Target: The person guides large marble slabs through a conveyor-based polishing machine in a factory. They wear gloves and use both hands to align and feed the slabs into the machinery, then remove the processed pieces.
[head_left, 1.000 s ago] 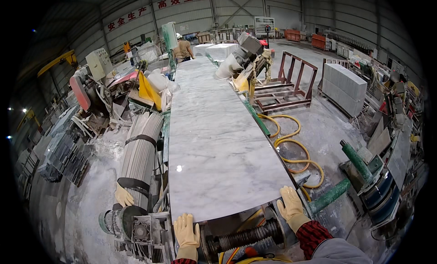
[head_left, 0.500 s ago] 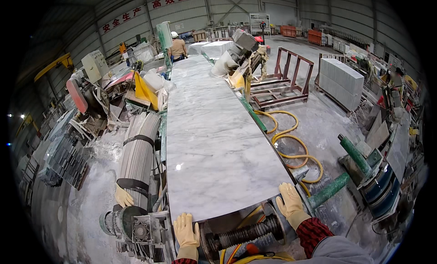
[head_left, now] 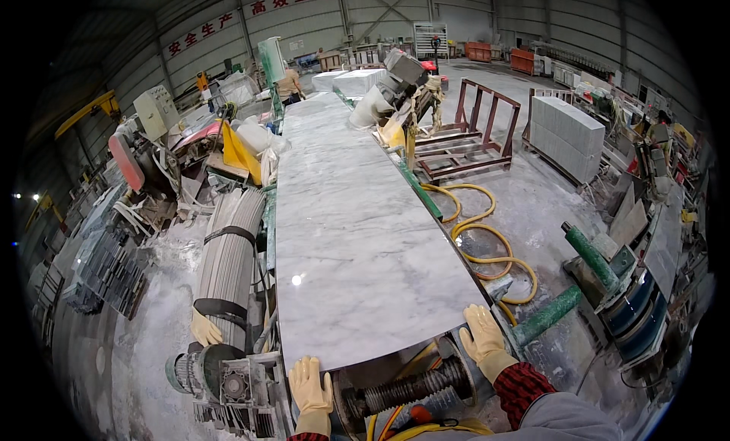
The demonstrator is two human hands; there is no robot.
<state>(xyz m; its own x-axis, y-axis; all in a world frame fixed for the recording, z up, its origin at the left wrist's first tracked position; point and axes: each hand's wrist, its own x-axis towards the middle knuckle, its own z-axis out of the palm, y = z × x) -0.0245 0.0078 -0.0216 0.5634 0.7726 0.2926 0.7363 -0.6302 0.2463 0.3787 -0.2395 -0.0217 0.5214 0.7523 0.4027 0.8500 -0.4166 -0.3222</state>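
Head view: A long, polished white stone slab with grey veining (head_left: 357, 251) stretches from lower centre to upper centre of the frame. At its near corners, a left hand (head_left: 310, 394) and a right hand (head_left: 484, 341), both in cream rubber gloves, lie with fingers outstretched, thumbs apart. A dark, ribbed metal cylinder (head_left: 407, 390) sits between them; a looping yellow hose (head_left: 511, 260) lies right of centre.

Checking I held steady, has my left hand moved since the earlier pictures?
No. Against the motor to its left, your left hand shows no visible shift either way; it stays at the near left corner of the slab.
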